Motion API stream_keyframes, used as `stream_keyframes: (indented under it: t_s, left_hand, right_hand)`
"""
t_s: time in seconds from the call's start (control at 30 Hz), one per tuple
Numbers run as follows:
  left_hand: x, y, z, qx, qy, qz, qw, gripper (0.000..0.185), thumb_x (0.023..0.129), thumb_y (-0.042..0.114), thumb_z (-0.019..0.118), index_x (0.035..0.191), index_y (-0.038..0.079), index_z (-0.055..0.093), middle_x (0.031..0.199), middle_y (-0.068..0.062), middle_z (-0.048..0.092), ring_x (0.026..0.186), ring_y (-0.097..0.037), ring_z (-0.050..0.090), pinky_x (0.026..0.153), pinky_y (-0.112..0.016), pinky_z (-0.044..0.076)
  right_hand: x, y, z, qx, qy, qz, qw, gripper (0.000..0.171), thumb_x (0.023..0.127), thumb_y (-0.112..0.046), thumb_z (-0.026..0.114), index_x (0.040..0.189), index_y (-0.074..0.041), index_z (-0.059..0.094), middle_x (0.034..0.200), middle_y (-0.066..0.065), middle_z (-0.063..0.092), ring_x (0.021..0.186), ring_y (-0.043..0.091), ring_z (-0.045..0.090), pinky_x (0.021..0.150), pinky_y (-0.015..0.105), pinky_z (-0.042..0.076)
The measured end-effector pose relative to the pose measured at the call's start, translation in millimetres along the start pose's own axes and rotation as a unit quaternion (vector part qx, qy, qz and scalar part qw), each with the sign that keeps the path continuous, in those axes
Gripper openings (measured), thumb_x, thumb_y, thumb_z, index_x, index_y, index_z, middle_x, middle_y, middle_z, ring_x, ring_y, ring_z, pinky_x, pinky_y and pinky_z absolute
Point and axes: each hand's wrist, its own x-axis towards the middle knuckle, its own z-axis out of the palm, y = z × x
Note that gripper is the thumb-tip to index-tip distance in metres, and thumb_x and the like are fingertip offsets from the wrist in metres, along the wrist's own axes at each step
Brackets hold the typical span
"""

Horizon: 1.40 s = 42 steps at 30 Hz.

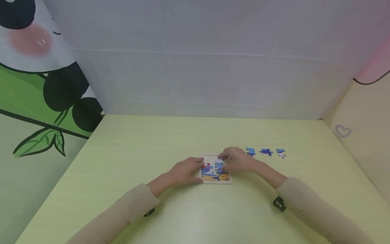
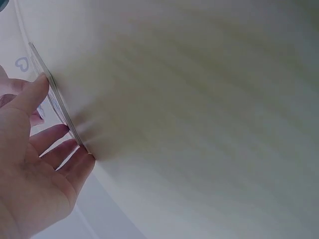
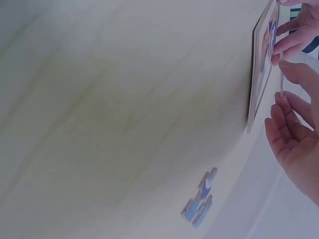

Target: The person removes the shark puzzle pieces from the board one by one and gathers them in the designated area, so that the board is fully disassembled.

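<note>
A small square puzzle board [image 1: 215, 177] with a colourful picture lies on the pale green table [image 1: 195, 135]. My left hand [image 1: 187, 169] rests against the board's left edge; in the left wrist view its fingers [image 2: 47, 139] lie straight against the thin board [image 2: 59, 105]. My right hand [image 1: 236, 159] pinches a light blue puzzle piece [image 1: 218, 165] just over the board's upper right part. In the right wrist view the piece [image 3: 281, 82] shows edge-on between thumb and fingers of the right hand [image 3: 294, 129], beside the board [image 3: 261, 69].
Three loose blue puzzle pieces lie in a row right of the board: [image 1: 250, 151], [image 1: 266, 152], [image 1: 281, 153]. One loose piece [image 3: 201, 201] shows in the right wrist view. Fabric walls close the table at the back and both sides.
</note>
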Motion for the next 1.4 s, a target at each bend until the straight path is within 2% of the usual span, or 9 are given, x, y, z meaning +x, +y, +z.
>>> stream_keyframes:
  t_s: [0.33,0.7,0.9,1.17,1.4]
  left_hand:
    - [-0.6,0.9,-0.7,0.004,0.005,-0.017,0.9998,0.06,0.078,0.036,0.07,0.128,0.008,0.052,0.14,-0.013,0.038,0.128,-0.029,0.035,0.1,-0.043,0.036]
    - [-1.4,1.4,-1.3,0.005,0.012,-0.019,0.9997,0.061,0.077,0.038,0.07,0.127,0.009,0.053,0.139,-0.013,0.039,0.128,-0.029,0.036,0.1,-0.043,0.036]
    - [-0.9,0.5,-1.2,0.003,0.014,-0.02,0.9997,0.06,0.077,0.038,0.07,0.127,0.009,0.053,0.139,-0.013,0.04,0.127,-0.03,0.037,0.098,-0.044,0.038]
    - [-2.1,0.4,-0.7,-0.003,0.015,-0.02,0.9997,0.063,0.076,0.039,0.07,0.127,0.007,0.052,0.139,-0.013,0.039,0.127,-0.03,0.037,0.099,-0.044,0.037]
    - [-1.6,-0.3,-0.7,0.0,0.018,-0.017,0.9997,0.063,0.075,0.038,0.071,0.127,0.007,0.053,0.138,-0.014,0.04,0.126,-0.03,0.037,0.099,-0.044,0.038]
  right_hand:
    - [-17.3,13.8,-13.2,-0.001,0.017,-0.006,1.0,0.04,0.074,-0.016,0.073,0.109,-0.001,0.063,0.095,-0.001,0.062,0.094,0.018,0.058,0.082,0.037,0.049]
    - [-48.9,45.7,-37.4,-0.033,0.047,-0.022,0.998,0.036,0.075,-0.016,0.073,0.107,-0.002,0.063,0.091,-0.002,0.061,0.088,0.019,0.059,0.074,0.036,0.051]
    - [-66.7,66.5,-48.7,-0.016,0.055,-0.001,0.998,0.035,0.075,-0.014,0.072,0.106,0.0,0.064,0.089,-0.003,0.061,0.086,0.02,0.057,0.074,0.037,0.049]
    - [-89.5,89.6,-58.7,-0.043,0.065,0.025,0.997,0.035,0.073,-0.014,0.073,0.103,0.002,0.064,0.084,-0.003,0.06,0.08,0.014,0.053,0.068,0.033,0.049]
    - [-101.1,102.1,-65.7,-0.069,0.053,0.051,0.995,0.032,0.074,-0.013,0.072,0.101,0.004,0.065,0.087,0.001,0.062,0.079,0.015,0.055,0.067,0.03,0.049]
